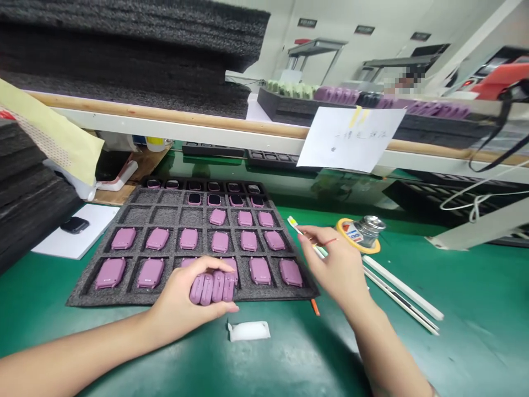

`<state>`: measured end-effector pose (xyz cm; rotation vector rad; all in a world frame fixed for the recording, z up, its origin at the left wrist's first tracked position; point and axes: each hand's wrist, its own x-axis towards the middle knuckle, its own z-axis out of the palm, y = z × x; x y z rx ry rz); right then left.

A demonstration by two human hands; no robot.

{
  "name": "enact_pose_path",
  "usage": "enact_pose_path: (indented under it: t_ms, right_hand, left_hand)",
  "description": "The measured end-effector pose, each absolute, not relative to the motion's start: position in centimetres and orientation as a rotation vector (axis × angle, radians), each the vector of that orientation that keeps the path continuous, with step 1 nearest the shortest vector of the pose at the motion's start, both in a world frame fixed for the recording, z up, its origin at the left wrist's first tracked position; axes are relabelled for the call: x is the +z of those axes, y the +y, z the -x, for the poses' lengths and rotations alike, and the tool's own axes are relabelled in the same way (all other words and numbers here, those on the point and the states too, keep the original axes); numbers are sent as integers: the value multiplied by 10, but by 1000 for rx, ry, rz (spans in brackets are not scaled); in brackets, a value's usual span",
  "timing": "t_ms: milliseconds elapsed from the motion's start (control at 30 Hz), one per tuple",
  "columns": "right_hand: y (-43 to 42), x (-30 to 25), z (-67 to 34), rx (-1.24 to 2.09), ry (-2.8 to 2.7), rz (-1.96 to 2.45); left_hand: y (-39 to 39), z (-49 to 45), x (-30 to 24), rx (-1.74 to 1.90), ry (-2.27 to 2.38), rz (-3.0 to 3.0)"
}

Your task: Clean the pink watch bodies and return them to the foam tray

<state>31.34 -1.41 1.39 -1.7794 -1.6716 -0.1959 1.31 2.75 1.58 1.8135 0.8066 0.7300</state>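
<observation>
My left hand [185, 298] grips a row of several pink smartwatch cases [211, 289] against its palm, just over the near edge of a dark grey foam tray [165, 216]. More pink cases [189, 239] sit in the tray's cells, and the farthest rows hold cases with dark screens [214, 199]. My right hand [330, 266] pinches a slim white-and-green stick [306, 237] between its fingers, to the right of the tray. A red thread circles that wrist. A small metal bottle in a yellow ring [360, 234] stands just beyond my right hand.
Long white strips [400, 289] lie on the green mat [467, 331] at right, and a white packet [248, 331] lies near the tray. Black foam stacks [28, 204] rise at left. A shelf with a taped paper note [351, 138] crosses above.
</observation>
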Motion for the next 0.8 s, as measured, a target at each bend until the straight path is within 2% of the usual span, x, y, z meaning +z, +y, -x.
enact_pose_path:
  t_ms: [200, 400, 667, 800]
  right_hand:
    - [-15, 12, -381, -82, -1430, 2193]
    - [-62, 32, -383, 31, -1258, 2397]
    - [-99, 10, -360, 58, -1269, 2360]
    - [-90, 23, -350, -45, -1292, 2202]
  left_hand:
    - [28, -13, 16, 738, 809, -1856]
    - [29, -13, 16, 726, 881, -1889]
    - [35, -11, -1, 728, 907, -2016]
    - [37, -9, -6, 758, 926, -2077]
